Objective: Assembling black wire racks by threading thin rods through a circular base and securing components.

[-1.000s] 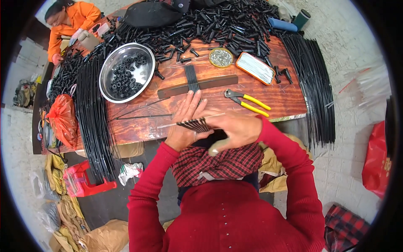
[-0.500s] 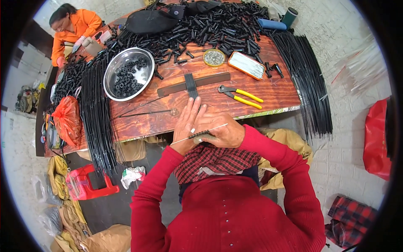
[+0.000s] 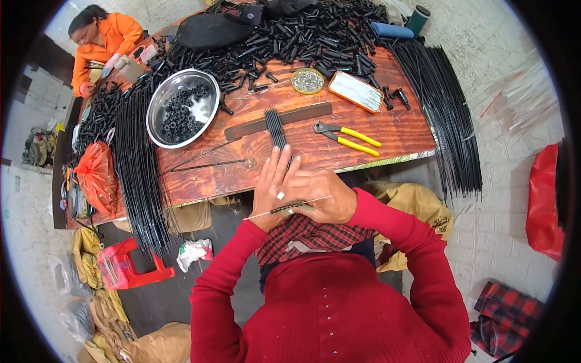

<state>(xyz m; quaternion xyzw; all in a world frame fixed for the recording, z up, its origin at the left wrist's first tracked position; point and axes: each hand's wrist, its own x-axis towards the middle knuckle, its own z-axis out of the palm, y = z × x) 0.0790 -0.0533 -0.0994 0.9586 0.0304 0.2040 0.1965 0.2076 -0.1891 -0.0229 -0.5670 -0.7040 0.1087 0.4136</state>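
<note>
My left hand point(image 3: 270, 187) lies with its fingers stretched flat over the near part of a row of thin black rods point(image 3: 274, 125) at the table's front edge. Their far ends rest across a dark flat bar point(image 3: 245, 127). My right hand point(image 3: 330, 195) is closed, its fingers overlapping the back of the left. Under it, slanting across my left wrist, is a thin pale wire point(image 3: 258, 214) with a run of small black rings point(image 3: 281, 209) on it; my right hand seems to grip this wire. The right thumb is mostly hidden.
On the wooden table are a steel bowl point(image 3: 213, 115) of black rings, yellow-handled nippers point(image 3: 358, 140), a dish of small metal bits point(image 3: 307, 81) and an orange-rimmed tray point(image 3: 381, 107) of pins. Black bolts point(image 3: 290, 39) heap behind. Black rods point(image 3: 451, 115) overhang the right edge. An orange-clad person point(image 3: 118, 36) works far left.
The wire with its black rings sits slightly lower and tilts less steeply in the picture. Both hands keep nearly the same place, and the view has shifted a little.
</note>
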